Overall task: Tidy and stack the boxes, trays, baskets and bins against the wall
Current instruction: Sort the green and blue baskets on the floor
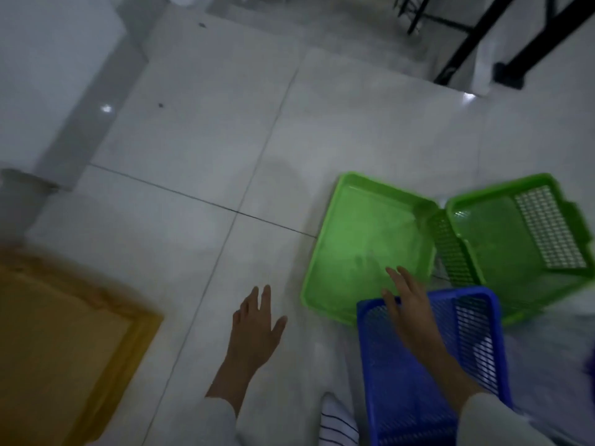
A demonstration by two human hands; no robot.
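Observation:
A flat green tray (360,239) lies on the white tiled floor right of centre. Beside it on the right sits a green basket (502,239) with meshed sides. A blue mesh basket (405,381) stands in front of both, overlapping the tray's near corner. My right hand (407,304) hovers over the blue basket's far rim with fingers spread toward the green tray, holding nothing. My left hand (256,326) is open above the bare floor, left of the blue basket. A yellow tray (64,342) fills the lower left, blurred.
A white wall (48,75) with a grey skirting runs along the left. A pale bin (19,197) stands at the wall's foot. Black table legs (483,37) cross the top right. A striped slipper (338,423) shows at the bottom.

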